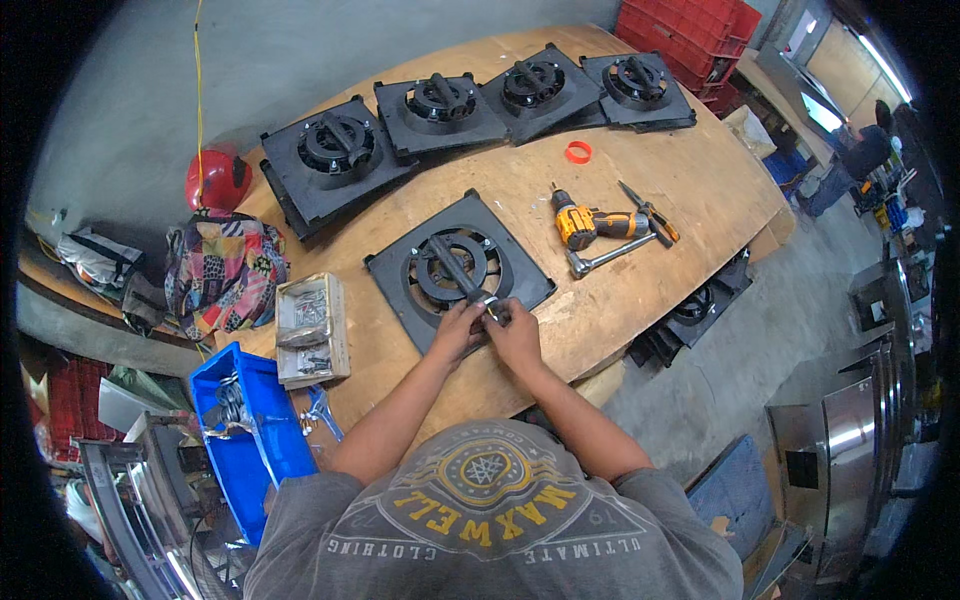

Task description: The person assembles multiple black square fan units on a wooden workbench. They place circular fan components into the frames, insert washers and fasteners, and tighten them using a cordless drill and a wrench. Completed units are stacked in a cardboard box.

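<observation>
At the near edge of the wooden table [640, 330], both hands meet over a black square plate [458, 270]. Left hand [458, 330] and right hand [517, 335] have their fingers pinched narrow around a small shiny metal piece [491, 303] at the plate's near edge; what kind of piece it is cannot be told. This plate is flat and dark, with a round ring at its middle, curved slots about the ring, and a bar-shaped handle lying across it.

Off at nine o'clock from the hands sits a small box of metal bits [312, 328], and at eight o'clock a blue bin [255, 440]. Toward two o'clock lie a yellow drill [592, 224] and pliers [650, 213], well apart from the plate. Farther off, at twelve o'clock, an orange ring [578, 152] lies alone, and beyond it four like plates [480, 110] stand in a row along the table's far edge.
</observation>
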A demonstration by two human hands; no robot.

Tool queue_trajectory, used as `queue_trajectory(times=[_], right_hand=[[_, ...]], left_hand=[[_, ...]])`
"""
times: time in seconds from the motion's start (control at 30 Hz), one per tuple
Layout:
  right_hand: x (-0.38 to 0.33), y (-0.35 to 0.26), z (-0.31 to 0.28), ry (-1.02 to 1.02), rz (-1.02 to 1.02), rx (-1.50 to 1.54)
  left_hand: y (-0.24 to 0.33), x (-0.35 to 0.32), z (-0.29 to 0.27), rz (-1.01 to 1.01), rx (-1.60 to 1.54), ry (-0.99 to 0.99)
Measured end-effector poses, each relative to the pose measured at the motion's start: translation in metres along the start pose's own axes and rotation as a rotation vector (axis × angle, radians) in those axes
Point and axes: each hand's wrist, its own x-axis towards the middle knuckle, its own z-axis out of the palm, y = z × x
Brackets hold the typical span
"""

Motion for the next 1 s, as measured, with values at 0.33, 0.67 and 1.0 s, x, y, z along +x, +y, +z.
queue_trajectory(times=[0.33,0.67,1.0], right_hand=[[-0.006,0.005,0.007,0.09,-0.237,-0.221],[-0.013,0.008,0.008,0.068,-0.141,-0.137],[-0.015,0.01,0.014,0.094,-0.049,0.045]], left_hand=[[0.028,-0.001,0.007,-0.09,0.25,0.021],[0.034,-0.002,0.01,-0.037,0.462,0.05],[0.044,0.007,0.002,-0.026,0.591,-0.016]])
